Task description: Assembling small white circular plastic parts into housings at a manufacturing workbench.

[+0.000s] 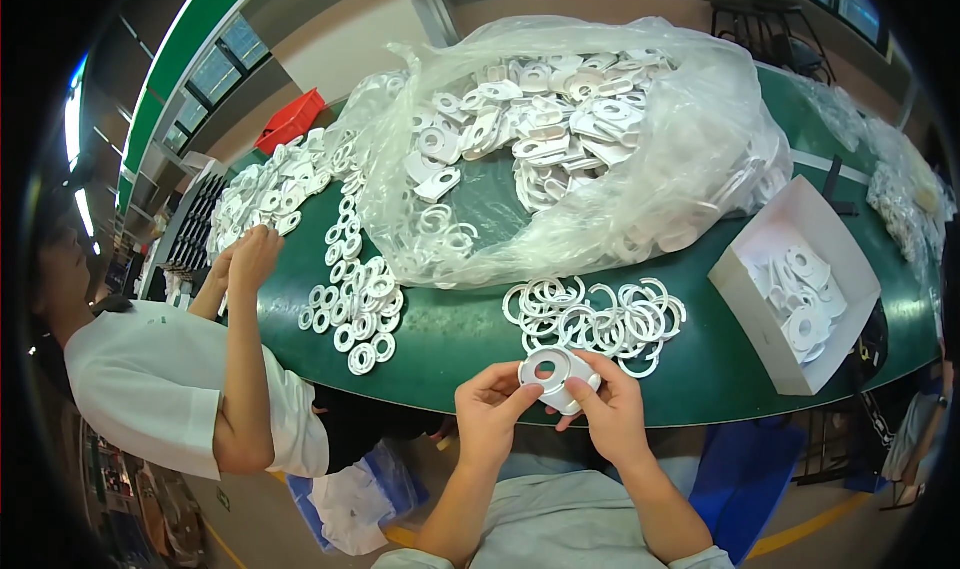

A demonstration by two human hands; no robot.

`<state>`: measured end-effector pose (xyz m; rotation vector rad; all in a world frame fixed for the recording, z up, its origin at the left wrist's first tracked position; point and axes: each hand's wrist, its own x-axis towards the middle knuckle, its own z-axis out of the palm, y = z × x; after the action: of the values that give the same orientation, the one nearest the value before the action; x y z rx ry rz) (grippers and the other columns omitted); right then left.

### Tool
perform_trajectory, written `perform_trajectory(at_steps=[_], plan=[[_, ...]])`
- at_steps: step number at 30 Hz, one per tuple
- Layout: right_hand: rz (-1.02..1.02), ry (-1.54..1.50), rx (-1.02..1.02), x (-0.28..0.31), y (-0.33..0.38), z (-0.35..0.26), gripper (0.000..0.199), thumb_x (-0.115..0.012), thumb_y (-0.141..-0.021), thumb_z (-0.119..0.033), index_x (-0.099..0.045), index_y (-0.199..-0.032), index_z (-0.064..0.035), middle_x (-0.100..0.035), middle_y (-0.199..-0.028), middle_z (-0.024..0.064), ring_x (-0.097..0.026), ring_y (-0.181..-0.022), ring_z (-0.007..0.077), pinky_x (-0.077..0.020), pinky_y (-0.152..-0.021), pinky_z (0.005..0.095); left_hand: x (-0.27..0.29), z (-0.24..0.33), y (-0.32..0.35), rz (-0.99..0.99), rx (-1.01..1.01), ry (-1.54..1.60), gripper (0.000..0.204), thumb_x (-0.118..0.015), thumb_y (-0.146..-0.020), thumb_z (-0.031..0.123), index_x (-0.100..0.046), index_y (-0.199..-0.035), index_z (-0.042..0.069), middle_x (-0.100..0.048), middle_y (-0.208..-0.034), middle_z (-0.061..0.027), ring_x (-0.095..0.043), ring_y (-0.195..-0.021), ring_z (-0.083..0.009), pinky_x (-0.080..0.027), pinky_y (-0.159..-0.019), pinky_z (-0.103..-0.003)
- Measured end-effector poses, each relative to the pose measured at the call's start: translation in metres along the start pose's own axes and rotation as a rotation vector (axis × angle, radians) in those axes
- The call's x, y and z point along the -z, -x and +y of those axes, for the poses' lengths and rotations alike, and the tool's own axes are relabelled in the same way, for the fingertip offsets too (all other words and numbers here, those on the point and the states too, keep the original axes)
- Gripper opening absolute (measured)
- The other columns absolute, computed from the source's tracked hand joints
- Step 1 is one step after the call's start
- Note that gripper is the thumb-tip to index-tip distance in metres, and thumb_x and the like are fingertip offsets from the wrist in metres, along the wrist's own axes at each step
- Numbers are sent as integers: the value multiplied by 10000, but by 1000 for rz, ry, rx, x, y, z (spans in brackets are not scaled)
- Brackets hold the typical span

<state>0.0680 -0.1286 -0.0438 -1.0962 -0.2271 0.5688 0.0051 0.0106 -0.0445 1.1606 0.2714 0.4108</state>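
Observation:
Both my hands hold one white plastic part with a round hole, just below the near edge of the green table. My left hand pinches its left side with the thumb on top. My right hand grips its right side. A loose heap of thin white rings lies on the table right beyond the part. Behind that, a large clear plastic bag spills open, full of the same white parts.
A white cardboard box at the right holds a few white parts. A co-worker in a white shirt at the left reaches into another pile of white parts. Thicker white rings lie between us. A red bin sits far back.

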Motion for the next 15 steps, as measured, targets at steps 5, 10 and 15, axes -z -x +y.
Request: perform_trajectory(at_steps=[5,10,15], plan=[[-2,4,-14,-1,-2,-2,325,-531,-928,-38,-506,-1236,61,-635,-1015,141,-667,-730,200,-547,-459,258,2,5,-2,1,26,-57,234,-674,-809,-72,-643,-1041,-73,-690,-946,-121,-650,-842,-141,-521,-775,-261],[145,453,327,-10,-2,-5,386,-559,-874,-4,-502,-1252,50,-592,-1149,194,-630,-971,292,-543,-752,339,-4,4,-2,26,-11,-78,206,-677,-814,-63,-650,-1017,-80,-691,-943,-123,-651,-836,-140,-523,-776,-257],[-8,646,565,-8,2,4,508,-575,-851,-82,-447,-1316,76,-500,-1329,234,-514,-1212,340,-379,-1031,380,-26,16,6,15,-154,-240,227,-695,-791,-48,-667,-1016,-61,-690,-930,-104,-653,-860,-164,-525,-778,-271]])
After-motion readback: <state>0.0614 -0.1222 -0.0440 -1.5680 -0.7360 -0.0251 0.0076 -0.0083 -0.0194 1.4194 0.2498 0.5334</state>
